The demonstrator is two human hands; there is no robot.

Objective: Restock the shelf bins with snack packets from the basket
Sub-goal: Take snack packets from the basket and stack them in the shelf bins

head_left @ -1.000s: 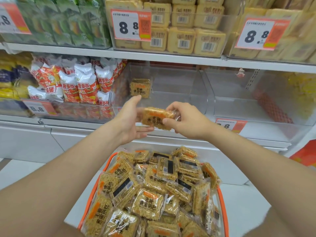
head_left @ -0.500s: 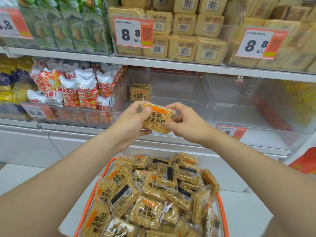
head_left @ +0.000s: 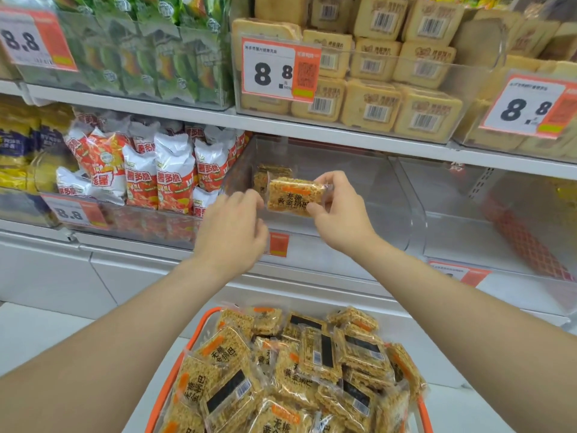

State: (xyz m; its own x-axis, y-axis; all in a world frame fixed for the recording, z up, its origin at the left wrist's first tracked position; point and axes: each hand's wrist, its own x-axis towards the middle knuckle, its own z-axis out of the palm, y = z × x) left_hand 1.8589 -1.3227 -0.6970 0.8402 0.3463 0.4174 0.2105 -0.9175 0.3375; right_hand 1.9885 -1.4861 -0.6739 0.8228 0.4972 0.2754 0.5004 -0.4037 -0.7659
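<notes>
My right hand (head_left: 338, 214) pinches a golden rice-crisp snack packet (head_left: 293, 195) by its right edge, label facing me, level with the front of a clear shelf bin (head_left: 390, 198). One more packet (head_left: 260, 176) stands at the back left of that bin. My left hand (head_left: 232, 231) hovers just left of the held packet, fingers loosely apart, holding nothing. Below, an orange basket (head_left: 175, 364) is heaped with several of the same packets (head_left: 296, 370).
A second clear bin (head_left: 499, 232) stands to the right. Red-and-white chip bags (head_left: 150, 176) fill the bin on the left. The upper shelf holds pale cracker packs (head_left: 390, 98) and green bags (head_left: 150, 57), with 8.8 price tags (head_left: 279, 70).
The packet has risen from chest height to the bin's front, now upright with its label toward me. My left hand has let go of it; only the right hand holds it.
</notes>
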